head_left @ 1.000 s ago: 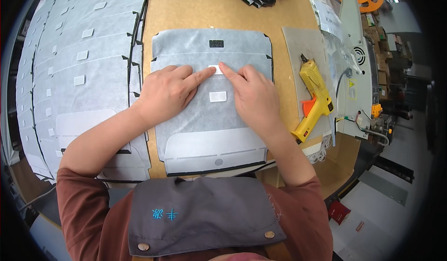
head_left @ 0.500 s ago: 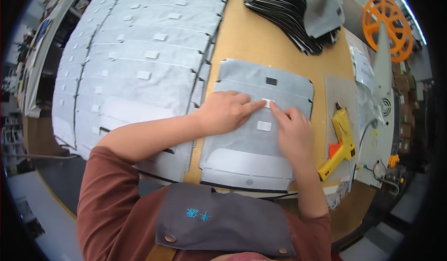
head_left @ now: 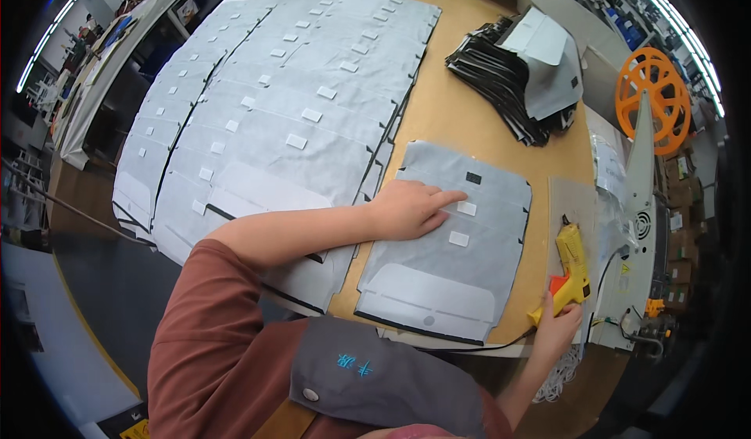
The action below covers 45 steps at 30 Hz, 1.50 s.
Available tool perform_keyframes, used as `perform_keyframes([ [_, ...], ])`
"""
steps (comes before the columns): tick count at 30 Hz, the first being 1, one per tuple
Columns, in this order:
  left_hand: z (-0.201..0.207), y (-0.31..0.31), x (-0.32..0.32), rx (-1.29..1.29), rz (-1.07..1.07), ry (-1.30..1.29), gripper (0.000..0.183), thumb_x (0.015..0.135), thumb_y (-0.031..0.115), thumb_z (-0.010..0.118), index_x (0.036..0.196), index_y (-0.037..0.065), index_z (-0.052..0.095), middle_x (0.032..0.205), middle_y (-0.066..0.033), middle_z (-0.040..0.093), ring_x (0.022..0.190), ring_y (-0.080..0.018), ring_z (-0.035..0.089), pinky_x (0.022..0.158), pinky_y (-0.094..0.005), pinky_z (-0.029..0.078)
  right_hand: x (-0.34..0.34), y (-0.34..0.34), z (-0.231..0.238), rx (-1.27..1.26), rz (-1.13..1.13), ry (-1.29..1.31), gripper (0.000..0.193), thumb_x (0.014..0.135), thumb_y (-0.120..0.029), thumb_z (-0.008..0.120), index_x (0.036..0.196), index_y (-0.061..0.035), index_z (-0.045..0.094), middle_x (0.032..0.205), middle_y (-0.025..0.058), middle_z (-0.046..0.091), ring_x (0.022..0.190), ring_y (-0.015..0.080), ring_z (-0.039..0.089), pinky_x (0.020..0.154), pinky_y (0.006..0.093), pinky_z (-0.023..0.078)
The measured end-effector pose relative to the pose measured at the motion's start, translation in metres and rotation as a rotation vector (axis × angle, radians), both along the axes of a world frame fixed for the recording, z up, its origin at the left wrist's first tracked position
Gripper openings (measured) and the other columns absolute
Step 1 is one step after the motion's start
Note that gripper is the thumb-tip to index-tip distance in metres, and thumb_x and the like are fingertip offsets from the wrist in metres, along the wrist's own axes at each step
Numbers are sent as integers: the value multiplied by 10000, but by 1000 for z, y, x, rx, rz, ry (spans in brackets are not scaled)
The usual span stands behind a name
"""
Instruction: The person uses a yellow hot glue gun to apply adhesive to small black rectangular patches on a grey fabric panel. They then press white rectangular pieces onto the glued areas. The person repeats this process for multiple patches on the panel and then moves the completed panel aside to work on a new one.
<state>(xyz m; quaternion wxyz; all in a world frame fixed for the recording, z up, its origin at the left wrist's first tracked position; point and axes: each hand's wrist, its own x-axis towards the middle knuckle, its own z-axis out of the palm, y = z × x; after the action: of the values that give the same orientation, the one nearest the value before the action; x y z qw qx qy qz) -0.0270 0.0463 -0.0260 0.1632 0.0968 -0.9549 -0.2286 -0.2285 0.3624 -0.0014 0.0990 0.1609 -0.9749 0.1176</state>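
Grey fabric panel (head_left: pixel 450 257), 1: flat on the tan tabletop (head_left: pixel 438 118) before me, right of the spread of overlapping grey panels (head_left: pixel 266 138). Bears 1 black patch (head_left: pixel 473 178) toward its far edge and, nearer me, 2 white patches: upper white patch (head_left: pixel 466 209), lower white patch (head_left: pixel 459 239).

My left hand (head_left: pixel 411 208), 1: laid on the panel's left side, grasping nothing; index finger extended, its tip at the upper patch's far edge.

My right hand (head_left: pixel 560 326), 1: grasping the handle of the yellow glue gun (head_left: pixel 573 255), nozzle away from me, orange trigger leftward. Whether the gun clears the pale board (head_left: pixel 563 200) I cannot tell.
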Motion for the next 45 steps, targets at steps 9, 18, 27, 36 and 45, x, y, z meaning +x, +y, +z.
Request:
perform_keyframes([
  [9, 40, -8, 23, 1021, 168, 13, 323, 1041, 345, 487, 1212, 112, 632, 634, 43, 410, 573, -77, 402, 547, -263, 359, -35, 20, -27, -285, -25, -338, 434, 829, -311, 751, 1060, 27, 605, 928, 180, 660, 793, 362, 641, 779, 457, 512],
  [18, 47, 52, 76, 1132, 76, -250, 338, 1057, 330, 478, 1178, 79, 669, 674, 29, 501, 617, -81, 473, 585, -259, 398, 10, 2, -12, -1298, -34, -584, 473, 912, -64, 623, 1355, -37, 460, 1026, 82, 618, 836, 168, 648, 653, 254, 523],
  [27, 60, 99, 69, 821, -343, -482, 465, 979, 448, 602, 1280, 98, 653, 966, -148, 715, 833, -213, 671, 778, -308, 512, -30, -12, 91, -1964, 466, -792, 469, 971, -63, 560, 1414, -18, 412, 1231, 160, 588, 981, 183, 646, 708, 284, 559],
  [36, 61, 85, 110, 718, -342, -475, 387, 953, 386, 651, 1119, 42, 713, 975, -126, 724, 867, -275, 691, 762, -337, 526, -102, -19, 185, -2077, 1088, -962, 501, 1007, -129, 522, 1453, 15, 343, 1442, 207, 428, 876, 146, 618, 723, 282, 552],
  [45, 115, 27, 133, 866, -399, -425, 195, 933, 214, 699, 938, 19, 700, 797, -59, 670, 701, -203, 610, 632, -308, 473, -112, -19, 175, -1649, 1284, -940, 703, 984, -317, 552, 1555, -69, 225, 1610, 150, 246, 756, 150, 569, 671, 292, 529],
])
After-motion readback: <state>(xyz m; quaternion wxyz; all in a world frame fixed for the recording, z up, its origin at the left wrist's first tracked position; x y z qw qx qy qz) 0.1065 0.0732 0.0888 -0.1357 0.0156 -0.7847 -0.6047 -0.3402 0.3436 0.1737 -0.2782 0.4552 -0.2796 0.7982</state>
